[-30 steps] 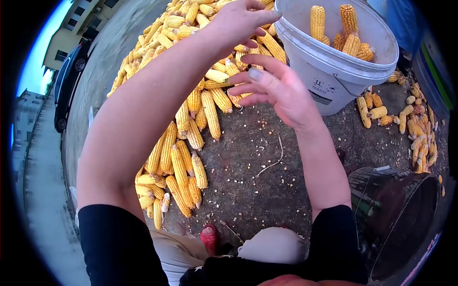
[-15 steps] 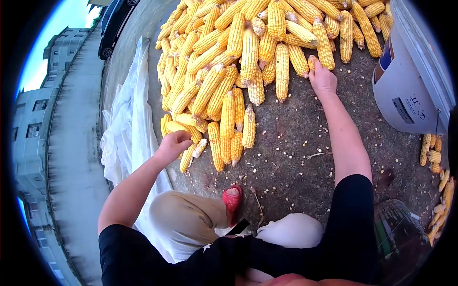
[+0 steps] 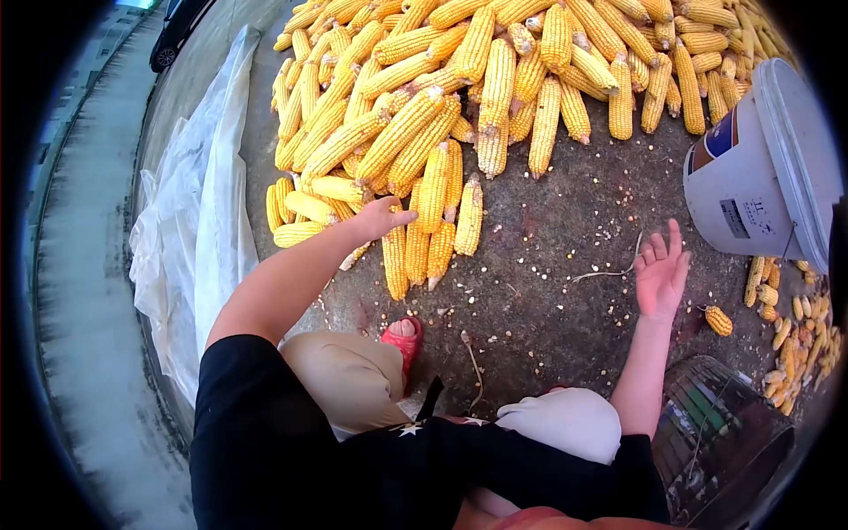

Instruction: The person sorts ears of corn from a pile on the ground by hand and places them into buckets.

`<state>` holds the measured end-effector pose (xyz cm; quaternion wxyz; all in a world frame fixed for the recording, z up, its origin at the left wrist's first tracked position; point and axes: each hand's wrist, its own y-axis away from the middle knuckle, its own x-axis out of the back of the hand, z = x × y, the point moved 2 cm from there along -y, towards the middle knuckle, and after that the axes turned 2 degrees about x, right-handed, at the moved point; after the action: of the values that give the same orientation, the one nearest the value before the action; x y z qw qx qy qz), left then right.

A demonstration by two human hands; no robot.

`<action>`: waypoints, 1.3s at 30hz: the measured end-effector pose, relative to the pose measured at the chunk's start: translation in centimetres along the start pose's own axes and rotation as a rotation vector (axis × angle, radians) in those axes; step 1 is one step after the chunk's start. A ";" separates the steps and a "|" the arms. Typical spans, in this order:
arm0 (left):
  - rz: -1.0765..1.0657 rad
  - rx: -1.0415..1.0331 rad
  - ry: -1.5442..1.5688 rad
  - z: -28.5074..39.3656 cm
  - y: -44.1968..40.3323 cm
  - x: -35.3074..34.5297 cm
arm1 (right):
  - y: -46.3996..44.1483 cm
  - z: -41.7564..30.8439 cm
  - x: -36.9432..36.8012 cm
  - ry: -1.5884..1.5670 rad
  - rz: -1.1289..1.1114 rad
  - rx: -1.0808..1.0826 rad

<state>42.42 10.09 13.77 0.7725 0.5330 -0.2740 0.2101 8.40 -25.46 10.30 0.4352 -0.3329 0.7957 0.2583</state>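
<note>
My left hand (image 3: pixel 386 218) is over the near edge of a large heap of yellow corn cobs (image 3: pixel 415 132). Its thumb and fingers look apart, close beside an upright cob (image 3: pixel 433 190); whether they touch it, I cannot tell. Palm up, my right hand (image 3: pixel 661 276) is empty with its fingers spread, out over the concrete at the right. A short corn cob (image 3: pixel 718 321) is just beyond that hand, toward a smaller pile of cobs (image 3: pixel 802 353); whether it lies on the ground or is in the air is unclear.
A white lidded bucket (image 3: pixel 742 177) stands at the right, by the heap. Below it is a dark, worn basket-like container (image 3: pixel 724 433). White plastic sheeting (image 3: pixel 199 221) lies along the left. Loose kernels dot the concrete (image 3: pixel 548 265), and a car (image 3: pixel 168 44) is far off.
My right hand has drawn back from the heap and opened, and the short cob it held is now away from it, to the right. My left hand has shifted right and up along the cobs.
</note>
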 end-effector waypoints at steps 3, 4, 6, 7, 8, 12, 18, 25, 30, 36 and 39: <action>-0.071 -0.125 0.179 1.4 -4.1 -1.6 | -2.8 9.8 -6.5 0.573 -0.042 -0.839; -0.051 -0.130 0.252 2.3 -4.2 -1.7 | -3.6 13.2 -6.9 0.927 -0.077 -0.968; 0.059 0.046 0.288 0.1 -8.5 -4.8 | -5.5 18.9 -7.1 1.410 -0.244 -0.967; 0.106 0.072 0.340 0.2 -8.4 -5.8 | -6.6 21.1 -7.9 1.584 -0.284 -0.973; 0.135 0.104 0.354 1.3 -7.1 -5.2 | -8.0 23.3 -9.2 1.535 -0.253 -0.912; 0.095 -0.144 0.817 -0.2 -10.1 -6.8 | -9.1 28.9 -9.8 1.716 -0.019 -0.551; -0.500 -0.137 1.209 1.8 -5.2 -4.5 | -7.6 25.7 -12.4 0.794 0.198 -0.764; -0.669 -0.264 1.347 8.0 1.7 -3.5 | -6.8 17.7 -16.2 0.905 0.090 -0.557; -0.581 -0.713 1.288 18.1 6.6 -0.5 | -4.1 6.1 -21.7 0.884 0.090 -0.129; -0.619 -1.331 1.149 41.1 17.0 6.2 | -3.3 -16.9 -31.2 0.837 -0.045 0.472; -0.575 -1.574 0.981 51.7 19.2 7.8 | -4.7 -28.1 -33.1 1.115 -0.112 0.674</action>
<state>26.24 -31.60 46.98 0.9584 -0.2365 0.1569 -0.0313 10.51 -38.08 52.09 0.0507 -0.3031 0.9210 -0.2394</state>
